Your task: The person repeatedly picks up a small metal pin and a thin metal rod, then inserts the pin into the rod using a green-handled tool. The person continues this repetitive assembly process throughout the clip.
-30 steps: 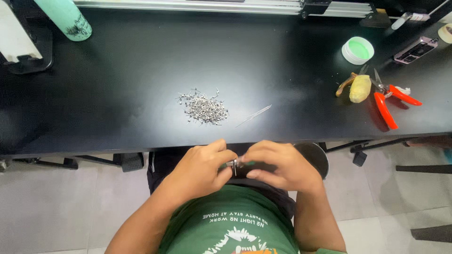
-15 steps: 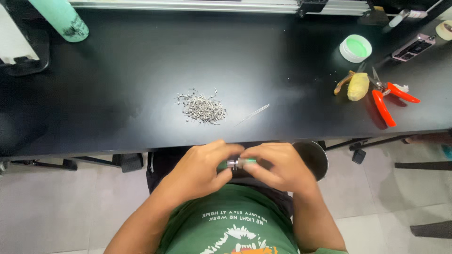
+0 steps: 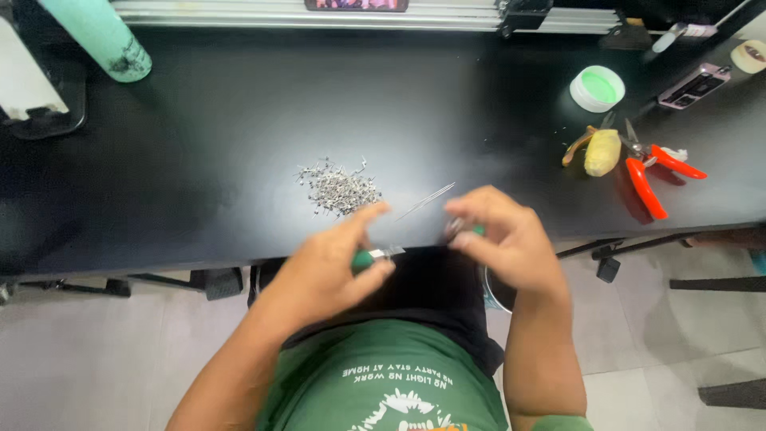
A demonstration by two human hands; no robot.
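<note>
At far left of the black table (image 3: 199, 120), a mint-green bottle (image 3: 100, 36) lies tilted near the back edge, beside a dark tray holding a white slab (image 3: 28, 84). Both sit well apart from the work, likely parked out of reach.

Centre of table: heap of small silver metal pieces (image 3: 339, 190), loose, near the front edge and just beyond the hands; placement suits easy picking. A thin wire or needle (image 3: 427, 201) lies on the surface just right of the heap.

Left hand (image 3: 331, 267), at the table's front edge: thumb and fingers pinched closed on a small green-handled tool with a metal tip (image 3: 375, 256), tip pointing right toward the other hand. Held over the lap rather than on the table, probably for close control.

Right hand (image 3: 511, 239): fingers curled, fingertips pinched together on a small item with a green end (image 3: 467, 230); too blurred to identify. The two hands are apart, with a gap between tool tip and item.

Right of table: yellow object (image 3: 602, 152) beside red-handled cutters (image 3: 650, 172), touching or nearly so. Behind them, a round white tub with green contents (image 3: 598, 88), a pink flat device (image 3: 696, 86), and a tape roll (image 3: 750, 56) at the corner. Tools are grouped on the right-hand side, within reach.
</note>
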